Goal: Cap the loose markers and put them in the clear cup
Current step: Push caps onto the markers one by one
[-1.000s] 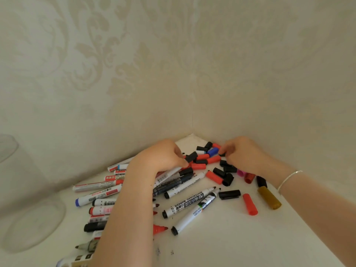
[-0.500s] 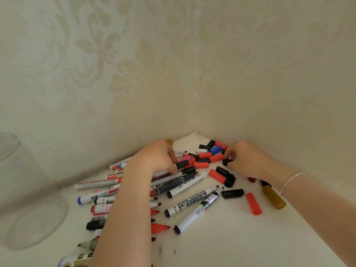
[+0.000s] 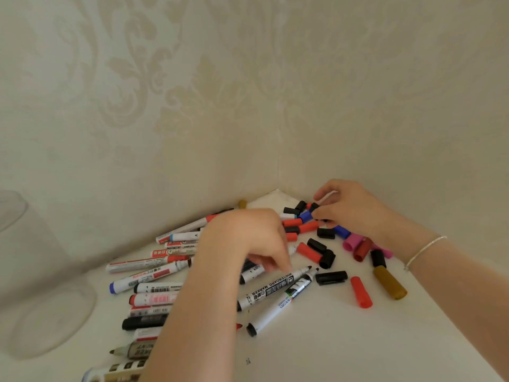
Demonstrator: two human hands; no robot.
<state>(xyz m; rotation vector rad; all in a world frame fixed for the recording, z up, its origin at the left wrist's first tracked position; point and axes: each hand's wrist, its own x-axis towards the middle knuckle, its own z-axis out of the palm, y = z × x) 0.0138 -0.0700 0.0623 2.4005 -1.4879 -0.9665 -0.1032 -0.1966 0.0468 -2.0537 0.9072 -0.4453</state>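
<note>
A: What lies nearest to the camera?

B: At the bottom left, on the white counter (image 3: pixel 358 348), there are uncapped markers (image 3: pixel 154 296) in a loose pile. The left forearm crosses over them. To the left stands the clear cup (image 3: pixel 41 285), blurred, well apart from both hands.

A: And a little farther?

B: Two white markers lie side by side, tips pointing to the corner. One has the print "WHITEBOARD MARKER" (image 3: pixel 272 288); the other marker (image 3: pixel 278 307) is just beside it. The left hand (image 3: pixel 248 235) hangs above them with the fingers (image 3: pixel 283 260) curled down, touching or almost touching the printed marker. I cannot tell if they grasp anything.

A: What is to the right?

B: A long black cap (image 3: pixel 330 277), a red cap (image 3: pixel 361 292) and a gold cap (image 3: pixel 389 282) lie apart from each other.

A: And farthest?

B: Near the corner of the walls is a heap of caps (image 3: pixel 300 224), black, red, blue and pink. The right hand (image 3: pixel 355 210), with a thin bracelet (image 3: pixel 424 250) on the wrist, rests on this heap. Its fingers (image 3: pixel 322 193) are bent among the caps. They seem to pinch a small black one, but I cannot tell for sure.
</note>
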